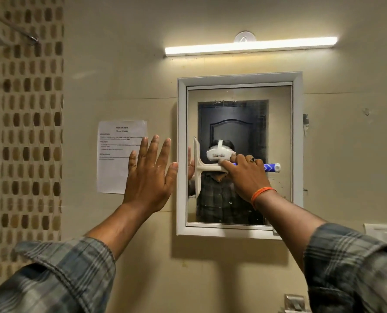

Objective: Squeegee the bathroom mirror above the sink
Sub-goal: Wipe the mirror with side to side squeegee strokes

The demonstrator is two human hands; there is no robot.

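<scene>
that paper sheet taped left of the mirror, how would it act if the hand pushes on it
The paper sheet looks thin, so it would probably crease rather than resist. It lies flat on the wall, so it likely stays put. The open left hand looks damp and might smudge it.

Beige wall, lit tube light

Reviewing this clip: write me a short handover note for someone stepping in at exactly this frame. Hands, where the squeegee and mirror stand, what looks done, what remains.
Left hand: open, fingers spread, raised at the left edge of the white-framed wall mirror; whether it touches the frame cannot be told.
Right hand: grips the blue-and-white handle of the cream plastic squeegee.
Squeegee: blade upright near the glass's left side, mid-height, handle pointing right.
Done: cannot judge how many passes; the blade is at work on the glass.
Left: specks and streaks show along the top, right and lower parts of the glass, so those areas likely need passes.
</scene>
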